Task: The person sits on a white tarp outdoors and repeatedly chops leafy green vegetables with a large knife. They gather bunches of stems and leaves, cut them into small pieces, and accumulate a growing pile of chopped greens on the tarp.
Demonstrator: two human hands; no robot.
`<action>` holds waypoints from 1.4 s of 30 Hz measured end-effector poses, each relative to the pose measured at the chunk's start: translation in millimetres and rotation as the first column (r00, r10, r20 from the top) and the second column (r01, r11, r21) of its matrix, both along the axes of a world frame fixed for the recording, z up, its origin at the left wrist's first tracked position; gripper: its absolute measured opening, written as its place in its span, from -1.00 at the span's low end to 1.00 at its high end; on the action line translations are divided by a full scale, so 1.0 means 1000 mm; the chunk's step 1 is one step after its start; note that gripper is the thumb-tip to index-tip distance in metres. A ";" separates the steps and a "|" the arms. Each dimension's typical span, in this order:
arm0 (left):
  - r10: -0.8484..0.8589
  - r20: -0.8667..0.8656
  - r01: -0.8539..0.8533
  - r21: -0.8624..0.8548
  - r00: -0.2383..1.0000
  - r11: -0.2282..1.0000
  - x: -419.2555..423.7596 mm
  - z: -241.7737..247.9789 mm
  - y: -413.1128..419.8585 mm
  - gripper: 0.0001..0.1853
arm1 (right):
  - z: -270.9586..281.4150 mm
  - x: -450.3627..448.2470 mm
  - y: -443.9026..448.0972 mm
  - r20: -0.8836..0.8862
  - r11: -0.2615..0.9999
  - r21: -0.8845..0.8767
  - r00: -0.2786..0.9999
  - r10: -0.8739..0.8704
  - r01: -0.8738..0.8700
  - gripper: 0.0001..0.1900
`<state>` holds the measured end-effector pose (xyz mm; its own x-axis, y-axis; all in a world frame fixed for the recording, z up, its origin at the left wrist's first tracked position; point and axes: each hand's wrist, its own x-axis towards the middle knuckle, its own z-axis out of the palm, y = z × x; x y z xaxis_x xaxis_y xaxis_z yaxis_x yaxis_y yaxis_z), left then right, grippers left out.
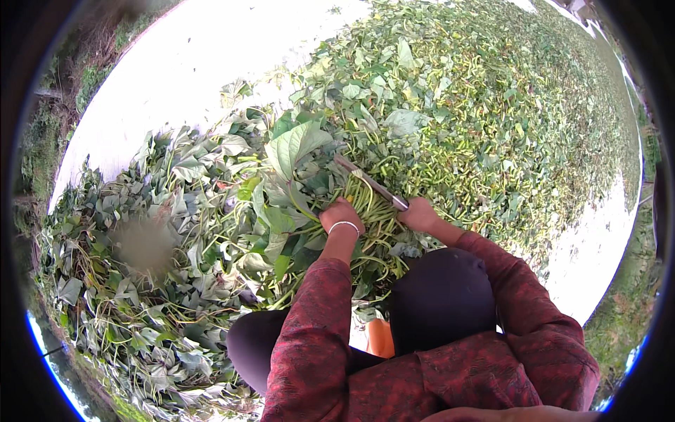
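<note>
My left hand (343,215), with a pale bangle at the wrist, is closed around a bundle of leafy green vines (287,203). The stems (369,205) of the bundle stick out to the right of my fist. In my right hand (419,214) is the handle end of a long-bladed knife (372,182). Its blade slants up and left across the stems; whether it touches them I cannot tell. Cut pieces of stem and leaf (464,137) cover the ground beyond the blade.
A heap of uncut leafy vines (174,264) lies to my left. Everything rests on a white sheet (184,63), very bright in the sun. My bent knees (443,300) stand close below my hands, with something orange (381,337) between them. Grass (614,337) borders the sheet.
</note>
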<state>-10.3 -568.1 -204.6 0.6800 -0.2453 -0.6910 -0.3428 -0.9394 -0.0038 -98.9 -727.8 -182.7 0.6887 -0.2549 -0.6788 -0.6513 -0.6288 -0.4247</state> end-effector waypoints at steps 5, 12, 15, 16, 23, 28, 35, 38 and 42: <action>-0.001 0.045 0.002 -0.014 0.999 1.000 -0.002 -0.005 0.003 -0.28 | 0.105 0.050 -0.009 0.564 0.920 0.377 0.761 -0.320 0.107 -0.74; -0.011 0.001 0.011 -0.001 1.000 1.000 0.003 -0.007 0.001 -0.23 | 0.098 0.023 0.001 0.728 0.947 0.313 0.623 -0.285 0.069 -0.88; -0.027 -0.022 0.027 -0.015 0.999 1.000 0.003 -0.002 0.002 -0.20 | 0.010 -0.020 0.009 -0.148 0.986 -0.161 0.987 -0.068 0.044 -0.61; 0.024 -0.029 -0.024 -0.001 0.999 1.000 0.003 0.000 0.001 -0.30 | -0.003 -0.027 0.004 -0.054 0.992 -0.089 0.994 -0.096 0.091 -0.62; -0.004 -0.023 0.004 -0.003 1.000 1.000 0.005 -0.006 0.003 -0.08 | 0.125 0.042 -0.021 0.462 0.781 0.606 0.733 -0.500 0.151 -0.81; 0.013 -0.057 -0.012 0.008 0.998 1.000 0.007 -0.006 -0.001 -0.12 | 0.141 0.047 -0.013 0.820 0.842 0.522 0.353 -0.450 -0.138 -0.84; 0.040 -0.021 -0.040 -0.005 0.999 0.999 0.004 -0.004 0.002 -0.14 | 0.004 -0.030 0.017 0.073 0.993 -0.023 0.990 -0.117 0.119 -0.69; 0.031 -0.007 -0.031 -0.030 1.000 0.999 0.004 -0.008 0.003 -0.15 | 0.058 0.010 -0.007 0.195 0.981 0.116 0.965 -0.174 0.154 -0.65; 0.039 0.005 -0.039 -0.032 0.999 0.999 0.001 -0.011 0.003 -0.19 | 0.136 0.058 -0.017 0.579 0.794 0.607 0.662 -0.476 0.040 -0.84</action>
